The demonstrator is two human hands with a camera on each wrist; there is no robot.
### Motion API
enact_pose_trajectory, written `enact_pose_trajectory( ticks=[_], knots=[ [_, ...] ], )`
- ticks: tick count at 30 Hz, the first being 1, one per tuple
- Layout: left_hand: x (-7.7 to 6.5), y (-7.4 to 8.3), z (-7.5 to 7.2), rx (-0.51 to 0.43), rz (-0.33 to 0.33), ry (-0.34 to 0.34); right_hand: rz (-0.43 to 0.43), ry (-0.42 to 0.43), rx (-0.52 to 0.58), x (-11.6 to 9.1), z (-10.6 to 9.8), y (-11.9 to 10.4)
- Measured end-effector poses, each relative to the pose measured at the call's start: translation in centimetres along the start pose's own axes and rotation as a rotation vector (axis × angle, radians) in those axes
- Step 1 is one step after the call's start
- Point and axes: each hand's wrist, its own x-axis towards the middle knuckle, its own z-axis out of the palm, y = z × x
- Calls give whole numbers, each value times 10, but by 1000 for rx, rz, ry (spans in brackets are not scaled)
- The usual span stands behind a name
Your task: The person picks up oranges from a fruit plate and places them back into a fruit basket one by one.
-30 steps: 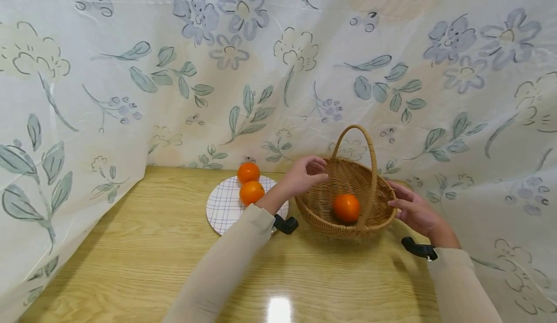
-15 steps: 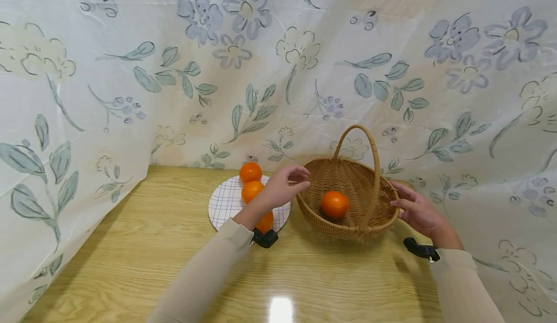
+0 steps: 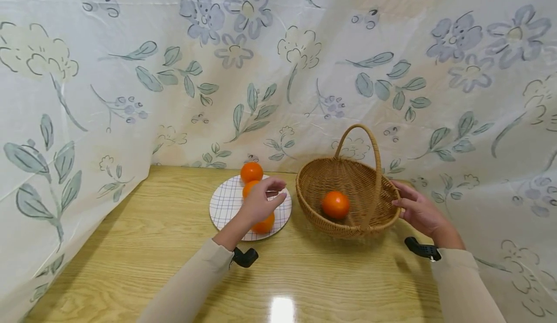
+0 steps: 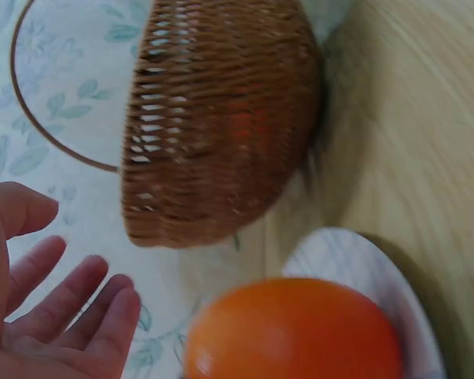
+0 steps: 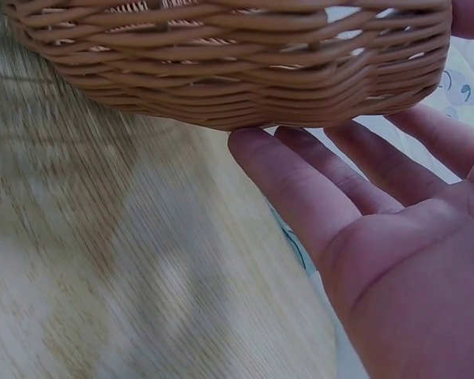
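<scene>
My left hand [image 3: 258, 204] hovers over the plate with loosely bent fingers and nothing in them. Beneath it on the white checked plate [image 3: 222, 204] lie three oranges: one at the back [image 3: 251, 172], a partly covered middle orange [image 3: 249, 187] and a front orange [image 3: 264, 225]. In the left wrist view one orange [image 4: 292, 335] looms close, beside the empty left hand [image 4: 63, 308]. A wicker basket [image 3: 319, 173] stands right of the plate with a single orange [image 3: 336, 205] inside. My right hand [image 3: 419, 212] touches the basket's right side with fairly straight fingers [image 5: 292, 178].
The basket's tall arched handle [image 3: 375, 168] rises over its right half. A floral curtain [image 3: 209, 134] hangs behind and down both sides of the wooden table [image 3: 143, 236]. Each wrist bears a black device, such as the left one [image 3: 245, 257].
The empty left hand has moved left from over the basket to the plate, uncovering the front orange. The orange in the basket has shifted slightly left. The right hand stays at the basket.
</scene>
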Motion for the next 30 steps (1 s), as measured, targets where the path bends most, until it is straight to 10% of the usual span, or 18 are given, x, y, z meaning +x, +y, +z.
enact_pose_trajectory(
  ticks=[16, 30],
  knots=[
    [-41, -32, -14, 86, -1, 160, 2, 16, -19, 2, -5, 3],
    [-60, -47, -14, 95, -133, 161, -2, 8, -4, 4, -6, 4]
  ],
)
